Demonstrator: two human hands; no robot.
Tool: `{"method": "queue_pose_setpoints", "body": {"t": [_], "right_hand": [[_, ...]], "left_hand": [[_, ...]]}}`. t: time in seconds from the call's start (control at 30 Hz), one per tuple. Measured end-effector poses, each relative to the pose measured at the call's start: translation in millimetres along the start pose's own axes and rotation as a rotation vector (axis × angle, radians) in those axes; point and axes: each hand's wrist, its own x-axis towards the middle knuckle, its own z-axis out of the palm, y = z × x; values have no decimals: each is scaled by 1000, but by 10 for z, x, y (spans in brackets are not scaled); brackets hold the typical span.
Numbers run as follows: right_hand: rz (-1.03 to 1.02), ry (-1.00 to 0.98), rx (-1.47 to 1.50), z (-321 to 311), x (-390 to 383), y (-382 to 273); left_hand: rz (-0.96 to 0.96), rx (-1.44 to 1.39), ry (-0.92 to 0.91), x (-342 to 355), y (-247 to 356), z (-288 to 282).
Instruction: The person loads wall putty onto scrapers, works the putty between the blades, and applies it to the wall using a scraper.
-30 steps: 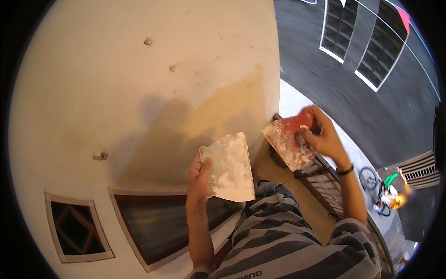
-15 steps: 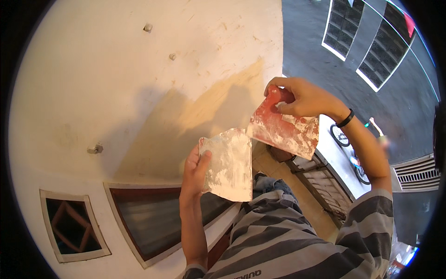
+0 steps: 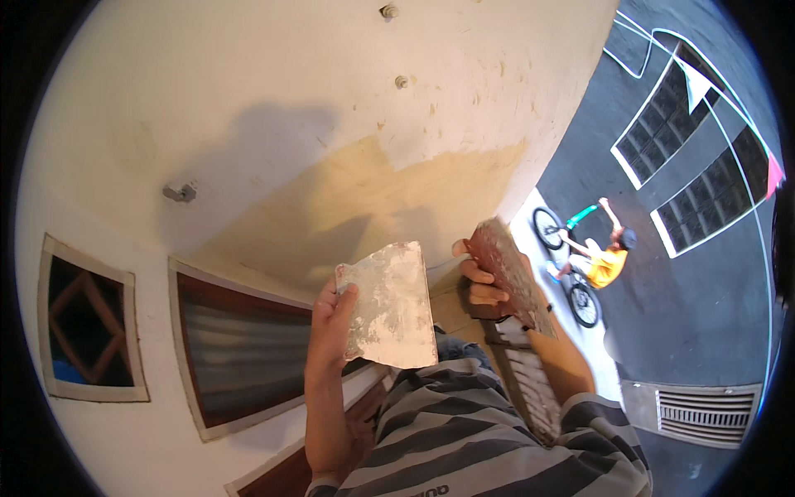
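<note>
My left hand grips a broad flat putty scraper by its left edge, thumb on the near face. Cream putty is smeared over that face. To the right, my right hand is closed round a red putty scraper, its fingers curled over the side and its face seen at a slant. Pale dried smears cover the red surface. The two scrapers are apart, and neither touches the wall. A yellowish patch on the wall lies beyond them, partly under my shadow.
Metal bolts stick out of the wall. Framed windows are at lower left. A tiled ledge runs below my right arm. On the street at right, a person in a yellow shirt rides a bicycle.
My right hand has moved down and turned, taking the red scraper off the pale one's corner. The view has shifted, and the cyclist has come more fully into sight.
</note>
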Motion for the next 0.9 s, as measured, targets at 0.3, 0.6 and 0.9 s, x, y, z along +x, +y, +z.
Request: {"method": "queue_pose_setpoints", "body": {"t": [0.3, 0.6, 0.9], "right_hand": [[-154, 79, -428, 104, 536, -93], [-198, 187, -1130, 779, 966, -474], [-315, 59, -1111, 1784, 1682, 168]], "left_hand": [[-1, -165, 8, -155, 38, 120], [121, -244, 133, -218, 116, -547], [96, -314, 622, -1079, -629, -1310]]}}
